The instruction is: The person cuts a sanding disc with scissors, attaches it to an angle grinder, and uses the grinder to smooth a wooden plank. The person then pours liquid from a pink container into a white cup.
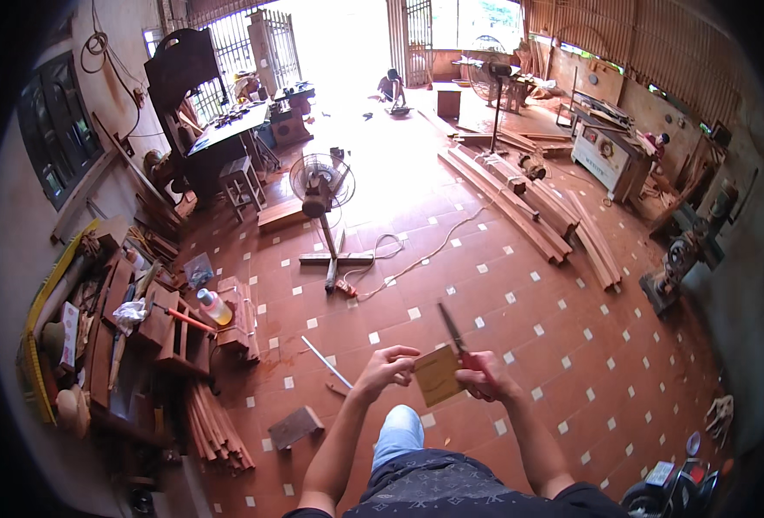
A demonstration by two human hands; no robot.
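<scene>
In my right hand (489, 377) is a pair of scissors (453, 327) with red handles, closed in my fingers. Its dark blades point up and away from me. A small yellow-brown square sheet (437, 376), stiff like sandpaper backing, is held up between my two hands. My left hand (386, 372) has curled fingers pinching the sheet's left edge. The right thumb lies along the opposite edge. Both hands are above my knee, over the tiled floor.
A standing fan (320, 190) with a trailing cord is ahead. Long timber pieces (520, 207) lie to the right. Wood scraps and a bottle (215, 308) crowd the left. A wood block (295, 427) is near my left arm, and a motorbike (680, 488) at lower right. A person (390, 89) crouches by the doorway.
</scene>
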